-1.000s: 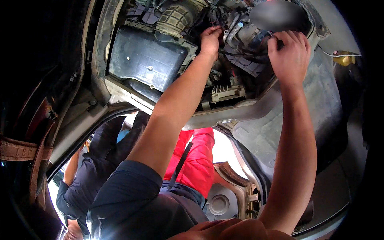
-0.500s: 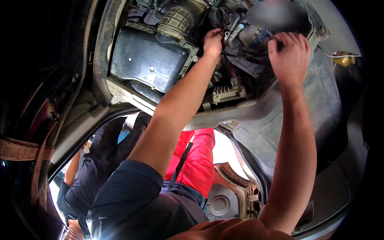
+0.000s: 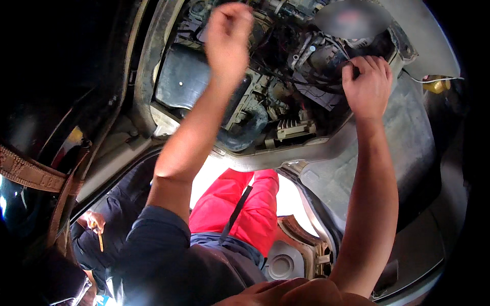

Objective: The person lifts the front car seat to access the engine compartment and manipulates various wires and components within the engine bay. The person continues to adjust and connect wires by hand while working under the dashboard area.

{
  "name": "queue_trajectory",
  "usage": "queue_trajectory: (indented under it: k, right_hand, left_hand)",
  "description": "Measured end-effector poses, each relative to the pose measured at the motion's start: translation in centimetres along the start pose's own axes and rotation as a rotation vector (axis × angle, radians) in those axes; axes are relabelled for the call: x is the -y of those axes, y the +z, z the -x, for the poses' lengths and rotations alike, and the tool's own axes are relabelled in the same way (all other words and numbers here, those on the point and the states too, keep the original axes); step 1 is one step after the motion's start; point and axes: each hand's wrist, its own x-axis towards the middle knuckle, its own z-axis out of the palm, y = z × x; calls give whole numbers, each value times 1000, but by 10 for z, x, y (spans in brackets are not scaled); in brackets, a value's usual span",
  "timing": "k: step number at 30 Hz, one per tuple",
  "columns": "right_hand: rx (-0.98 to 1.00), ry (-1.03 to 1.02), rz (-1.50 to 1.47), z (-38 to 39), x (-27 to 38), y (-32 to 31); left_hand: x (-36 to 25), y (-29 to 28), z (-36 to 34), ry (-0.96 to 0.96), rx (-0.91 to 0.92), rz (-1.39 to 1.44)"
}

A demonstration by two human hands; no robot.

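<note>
Two bare hands are raised into a grimy open engine bay (image 3: 245,148) in the head view. The left hand (image 3: 227,38) is held loosely curled above the black plastic box-shaped housing (image 3: 189,81), clamped on nothing that can be seen. The right hand (image 3: 367,86) is closed with its fingertips (image 3: 352,69) pinched on a bundle of thin black wires (image 3: 311,76) beside a grey metal component (image 3: 319,56). Work on the wiring appears to be in hand; careful, steady fingers would be called for next. Red cloth (image 3: 240,204) is seen below.
</note>
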Motion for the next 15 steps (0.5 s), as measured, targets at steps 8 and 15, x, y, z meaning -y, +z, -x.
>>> queue_trajectory:
  k: [8,15]
  right_hand:
    - [-5,8,-21,-3,2,-1]
    - [-44,8,-65,0,0,-1]
  left_hand:
    - [94,-40,-123,-370,251,-661]
    - [129,-27,-165,-658,462,-521]
